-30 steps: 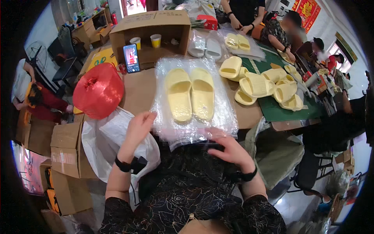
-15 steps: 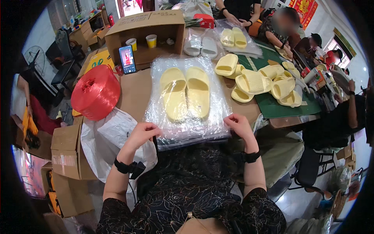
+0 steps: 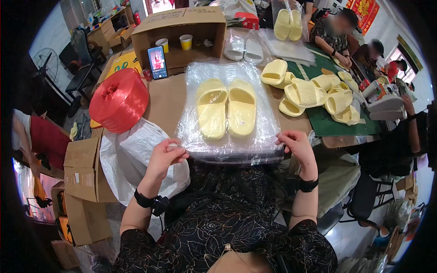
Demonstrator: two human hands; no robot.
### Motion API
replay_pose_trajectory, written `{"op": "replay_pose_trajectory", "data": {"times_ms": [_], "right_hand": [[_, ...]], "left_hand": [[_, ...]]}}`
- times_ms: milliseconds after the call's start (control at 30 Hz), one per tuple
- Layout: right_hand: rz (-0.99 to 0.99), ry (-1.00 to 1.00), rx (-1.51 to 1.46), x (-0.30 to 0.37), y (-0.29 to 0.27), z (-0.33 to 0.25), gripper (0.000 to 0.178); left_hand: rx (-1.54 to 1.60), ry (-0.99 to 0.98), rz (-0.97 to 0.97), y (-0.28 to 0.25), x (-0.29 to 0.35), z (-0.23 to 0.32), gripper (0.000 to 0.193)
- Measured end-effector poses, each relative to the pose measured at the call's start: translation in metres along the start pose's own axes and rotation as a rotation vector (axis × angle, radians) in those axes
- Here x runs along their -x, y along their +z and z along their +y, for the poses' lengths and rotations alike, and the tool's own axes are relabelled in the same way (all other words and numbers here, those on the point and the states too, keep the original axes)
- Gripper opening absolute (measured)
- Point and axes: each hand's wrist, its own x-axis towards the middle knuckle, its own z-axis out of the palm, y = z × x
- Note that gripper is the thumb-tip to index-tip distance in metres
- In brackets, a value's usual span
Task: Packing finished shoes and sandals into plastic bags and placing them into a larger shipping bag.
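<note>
A pair of pale yellow slide slippers (image 3: 212, 111) lies side by side, toes away from me, apparently inside a clear plastic bag (image 3: 263, 141). The bag rests flat on what looks like a stack of similar plastic at the table's near edge. My left hand (image 3: 166, 157) pinches the bag's near left corner between thumb and fingers. At the near right corner, my right hand (image 3: 297, 144) has its thumb and forefinger closed on the plastic edge. Both wrists wear black bands.
A pile of loose yellow slippers (image 3: 314, 94) lies on a green mat (image 3: 334, 128) to the right. To the left stands a red twine roll (image 3: 119, 100); behind it are a phone (image 3: 157, 63) and an open cardboard box (image 3: 177, 22). Other people work along the far right.
The view has shifted, so the table things appear farther right. My left fingers now grip the bag corner more plainly. At the back, a bagged yellow pair has been raised upright.
</note>
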Motion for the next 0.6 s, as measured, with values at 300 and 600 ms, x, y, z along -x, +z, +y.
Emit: {"op": "replay_pose_trajectory", "data": {"times_ms": [300, 600], "right_hand": [[0.140, -0.269, -0.261, -0.009, 0.011, -0.013, 0.037], [0.363, -0.708, -0.312, -0.059, 0.026, 0.034, 0.012]], "left_hand": [[-0.047, 0.359, 0.060, 0.016, -0.001, 0.017, 0.035], [-0.739, 1.074, 0.257, 0.017, -0.040, 0.007, 0.014]]}}
